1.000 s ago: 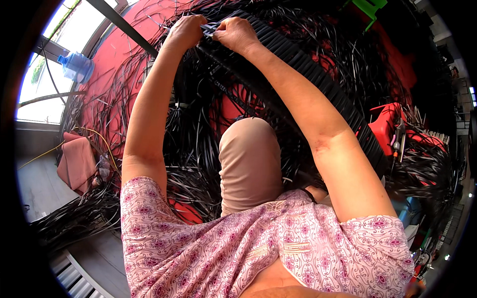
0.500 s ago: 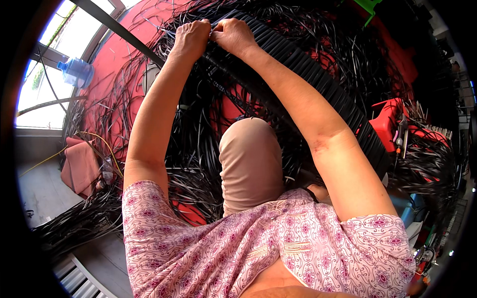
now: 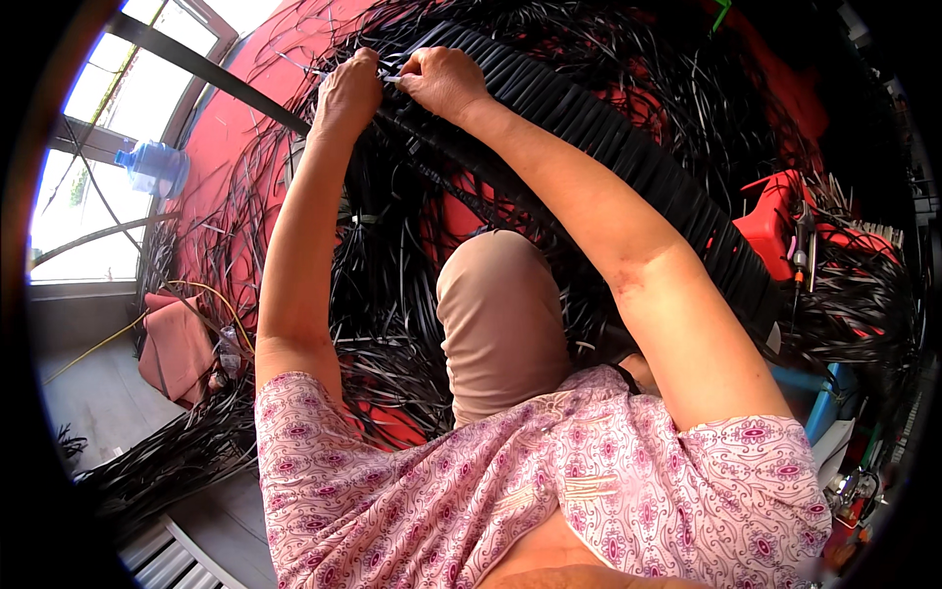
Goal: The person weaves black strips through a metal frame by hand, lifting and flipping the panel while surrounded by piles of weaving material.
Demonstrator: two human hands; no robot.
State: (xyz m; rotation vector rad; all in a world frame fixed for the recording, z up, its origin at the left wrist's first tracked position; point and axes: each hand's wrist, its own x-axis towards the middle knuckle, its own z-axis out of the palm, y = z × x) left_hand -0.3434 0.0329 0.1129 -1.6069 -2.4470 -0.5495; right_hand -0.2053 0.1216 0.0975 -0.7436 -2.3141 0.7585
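Observation:
Both arms stretch forward to the far end of a long black piece [image 3: 599,128] made of flat strips laid side by side. My left hand [image 3: 350,90] is closed at its left end, fingertips pinched; what they grip is too small to tell. Just to the right, my right hand [image 3: 444,80] pinches a thin pale strip [image 3: 391,79] that sticks out toward the left fingers. A small gap parts the two hands. Loose black strips [image 3: 378,255] lie tangled beneath them, around my bent knee [image 3: 500,304].
A red plastic object [image 3: 770,221] with a hand tool [image 3: 805,245] beside it stands at right. A blue water jug [image 3: 157,169] is by the window at left. A dark bar [image 3: 216,74] slants in from upper left. A pinkish cloth [image 3: 177,348] lies lower left.
My hands have moved apart, the left one drawing left and slightly down. A pale strip now shows between them. The whole view has shifted slightly.

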